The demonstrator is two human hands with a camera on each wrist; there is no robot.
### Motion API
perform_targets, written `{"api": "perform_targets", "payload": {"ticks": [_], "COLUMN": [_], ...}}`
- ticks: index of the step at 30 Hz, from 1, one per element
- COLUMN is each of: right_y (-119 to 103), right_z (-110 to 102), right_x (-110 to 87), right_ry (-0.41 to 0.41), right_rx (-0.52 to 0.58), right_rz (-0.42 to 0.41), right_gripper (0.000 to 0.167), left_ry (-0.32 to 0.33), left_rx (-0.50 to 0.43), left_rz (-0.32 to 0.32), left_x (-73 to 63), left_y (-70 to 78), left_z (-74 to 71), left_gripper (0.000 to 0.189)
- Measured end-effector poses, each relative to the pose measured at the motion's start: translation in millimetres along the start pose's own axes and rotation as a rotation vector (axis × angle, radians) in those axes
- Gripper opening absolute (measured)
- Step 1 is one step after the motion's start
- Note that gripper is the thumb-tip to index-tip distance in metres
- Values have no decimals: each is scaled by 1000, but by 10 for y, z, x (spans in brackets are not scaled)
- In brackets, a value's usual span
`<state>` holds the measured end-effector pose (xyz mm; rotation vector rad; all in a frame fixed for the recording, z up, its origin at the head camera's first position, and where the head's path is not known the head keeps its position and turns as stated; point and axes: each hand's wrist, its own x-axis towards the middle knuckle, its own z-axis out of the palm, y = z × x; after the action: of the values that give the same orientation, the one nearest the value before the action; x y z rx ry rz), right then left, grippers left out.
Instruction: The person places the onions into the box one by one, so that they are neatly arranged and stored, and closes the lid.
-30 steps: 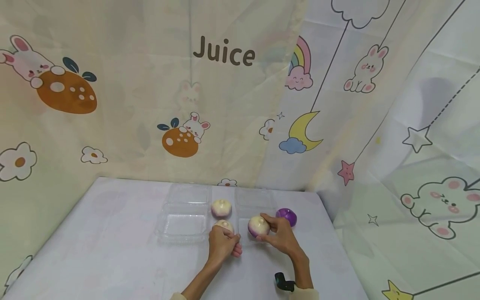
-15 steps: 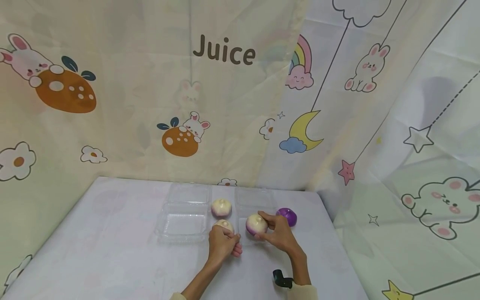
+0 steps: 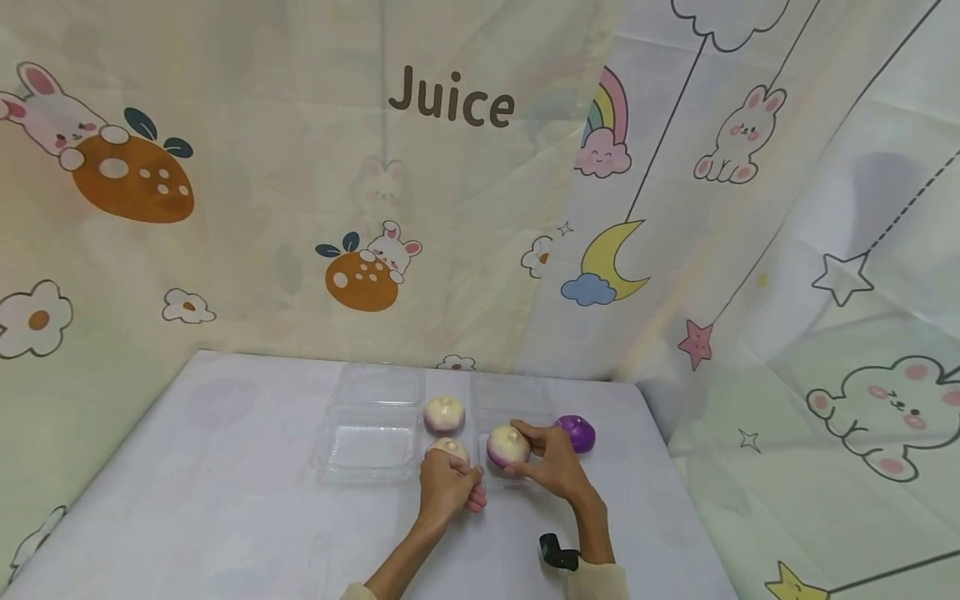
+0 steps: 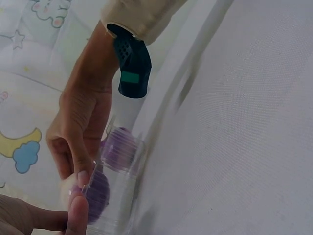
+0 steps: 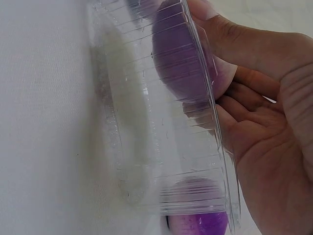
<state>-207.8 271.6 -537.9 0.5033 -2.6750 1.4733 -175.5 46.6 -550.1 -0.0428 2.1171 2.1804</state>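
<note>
My right hand (image 3: 553,458) grips a cream-topped, purple-bottomed onion (image 3: 507,447) with thumb and fingers, over the right clear plastic container (image 3: 517,477). In the right wrist view the onion's purple side (image 5: 178,58) shows through the container's ribbed wall, low within it. My left hand (image 3: 450,487) pinches the near-left rim of that container; in the left wrist view its thumb (image 4: 77,214) lies against the rim. Behind the left hand, a second onion (image 3: 450,447) is partly hidden. A third onion (image 3: 444,414) stands farther back, between the two containers.
Another clear container (image 3: 371,450) lies with its lid folded back on the left. A bright purple onion (image 3: 576,434) sits right of the right container. A dark wrist camera (image 3: 558,552) juts from the right sleeve. Printed curtains (image 3: 450,183) hang behind the white table (image 3: 225,500).
My right hand has moved slightly left with the onion, farther over the right container. The left hand keeps its place at the rim.
</note>
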Motion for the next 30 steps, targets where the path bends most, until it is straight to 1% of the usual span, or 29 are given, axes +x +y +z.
{"api": "perform_targets", "payload": {"ticks": [3, 10, 19, 26, 30], "right_y": [0, 32, 34, 34, 47], "right_z": [4, 15, 3, -18, -30], "right_x": [13, 48, 75, 92, 104], "right_ry": [-1, -24, -46, -65, -79], "right_rx": [11, -3, 10, 20, 31], "right_rz": [-14, -38, -17, 2, -2], "right_gripper": [78, 78, 78, 78, 76], "left_ry": [-2, -5, -11, -1, -2], "left_rx": [-3, -3, 3, 1, -4], "left_rz": [0, 6, -2, -6, -9], "left_x": [-1, 4, -2, -1, 4], "left_y": [3, -2, 18, 13, 9], "left_z": [-6, -13, -17, -12, -8], "left_gripper": [11, 11, 14, 13, 13]}}
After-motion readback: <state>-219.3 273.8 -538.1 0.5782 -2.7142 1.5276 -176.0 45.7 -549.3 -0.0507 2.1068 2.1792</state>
